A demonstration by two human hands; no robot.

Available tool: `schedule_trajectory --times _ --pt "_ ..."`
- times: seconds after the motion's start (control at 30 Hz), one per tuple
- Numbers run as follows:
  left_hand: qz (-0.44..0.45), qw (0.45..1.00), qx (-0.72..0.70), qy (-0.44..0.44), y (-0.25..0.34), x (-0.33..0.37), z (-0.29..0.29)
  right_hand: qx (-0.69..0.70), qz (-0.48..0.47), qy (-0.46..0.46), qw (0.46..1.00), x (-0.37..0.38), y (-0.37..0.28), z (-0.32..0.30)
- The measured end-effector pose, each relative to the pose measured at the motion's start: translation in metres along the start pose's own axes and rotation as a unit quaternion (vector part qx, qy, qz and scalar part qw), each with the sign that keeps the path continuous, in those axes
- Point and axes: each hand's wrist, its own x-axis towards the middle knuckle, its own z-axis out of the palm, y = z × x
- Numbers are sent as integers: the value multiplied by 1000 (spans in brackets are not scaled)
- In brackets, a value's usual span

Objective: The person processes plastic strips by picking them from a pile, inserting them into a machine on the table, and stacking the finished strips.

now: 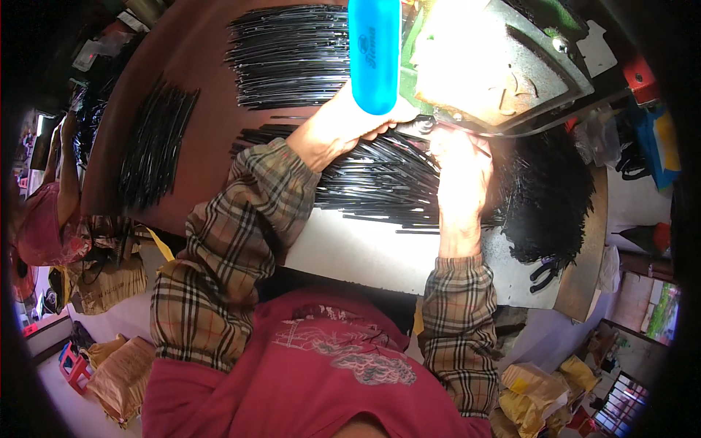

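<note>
Black, slender strands (380, 182) lie between the wrists, on the body side of the fingertips, which sit close to a small metal fitting (423, 125). Left hand (346, 123) is curled and right hand (464, 174) is glare-washed; whether either pinches a strand cannot be told. Ideally, keep strands parallel and fingertips clear of the fitting.
</note>
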Motion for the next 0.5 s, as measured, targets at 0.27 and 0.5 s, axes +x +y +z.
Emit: schedule_trajectory --times 0.27,0.5 --pt "-51 998 14 13 4 7 2 -35 5 13 999 -1 -5 -1" --pt "-48 999 4 -3 6 5 -6 -38 6 24 999 -3 -5 7"
